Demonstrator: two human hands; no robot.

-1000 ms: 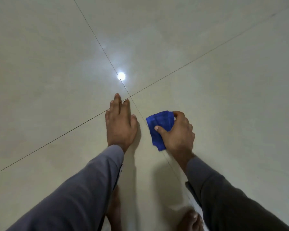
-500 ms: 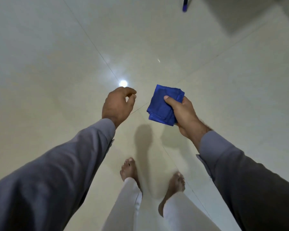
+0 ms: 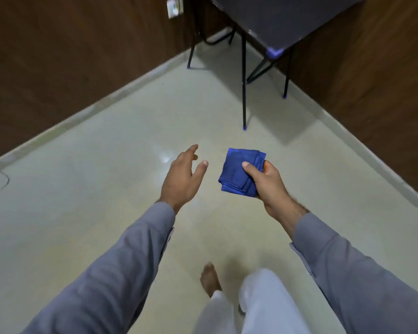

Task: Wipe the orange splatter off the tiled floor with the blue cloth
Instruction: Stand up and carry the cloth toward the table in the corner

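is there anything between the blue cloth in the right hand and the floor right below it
Nothing visible. The right hand grips the folded blue cloth up in the air, and the tiled floor under it shows bare. The left hand hangs open beside it, and the table leg stands further off. No orange splatter shows.

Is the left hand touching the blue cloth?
Apart. The head view shows bare floor between the open left hand and the blue cloth, which the right hand grips alone.
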